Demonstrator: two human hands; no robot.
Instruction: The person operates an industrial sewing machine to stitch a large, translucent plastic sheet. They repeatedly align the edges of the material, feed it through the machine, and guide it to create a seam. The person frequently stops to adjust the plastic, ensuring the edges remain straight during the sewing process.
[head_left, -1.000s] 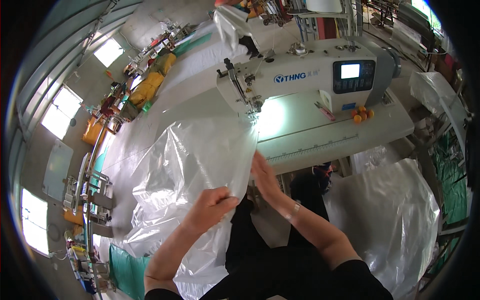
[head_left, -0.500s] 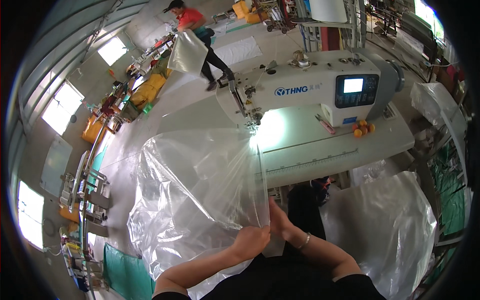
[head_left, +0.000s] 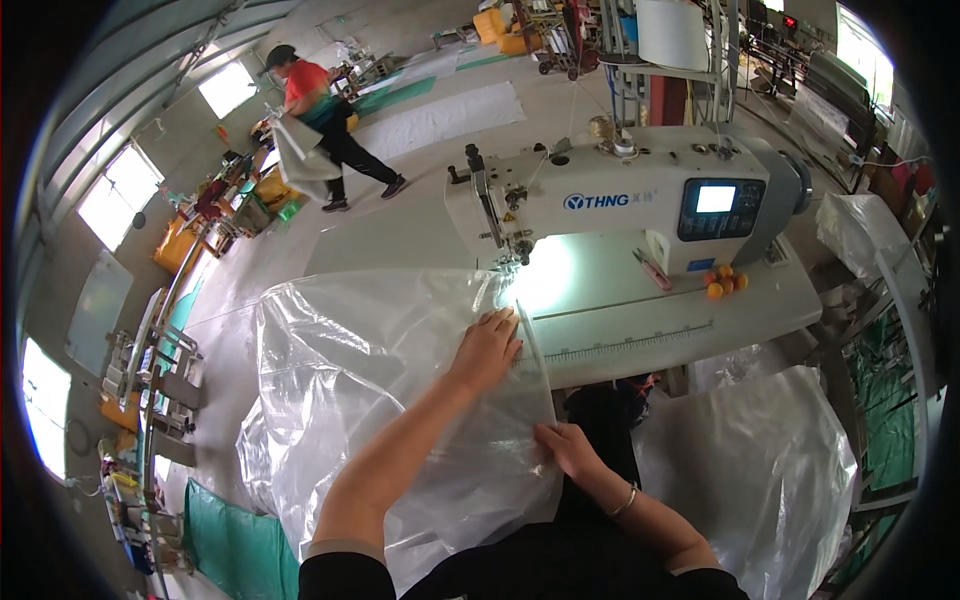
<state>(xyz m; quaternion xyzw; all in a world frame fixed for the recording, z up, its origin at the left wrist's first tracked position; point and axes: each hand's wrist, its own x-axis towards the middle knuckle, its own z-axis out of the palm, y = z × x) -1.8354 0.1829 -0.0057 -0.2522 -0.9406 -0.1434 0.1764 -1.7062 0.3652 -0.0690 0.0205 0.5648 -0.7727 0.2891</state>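
Note:
A large clear plastic sheet (head_left: 340, 350) spreads over the left end of the sewing machine's table (head_left: 640, 345) and hangs down toward my lap. Its right edge runs from under the lit needle area of the white sewing machine (head_left: 610, 215) back toward me. My left hand (head_left: 487, 350) lies on the sheet close to that edge, just short of the needle, fingers stretched forward. Nearer my body, my right hand (head_left: 568, 448) is closed on the sheet's edge, a bracelet at the wrist.
Pink-handled thread snips (head_left: 652, 270) and several small orange fruits (head_left: 724, 282) lie on the machine table. Another plastic sheet (head_left: 745, 470) hangs at the right. Beyond the table, a person in red (head_left: 308, 90) carries a pale sheet.
My left hand has left the sheet's near edge and moved forward, opening flat near the needle. My right hand now grips the edge. The person in the background has moved left.

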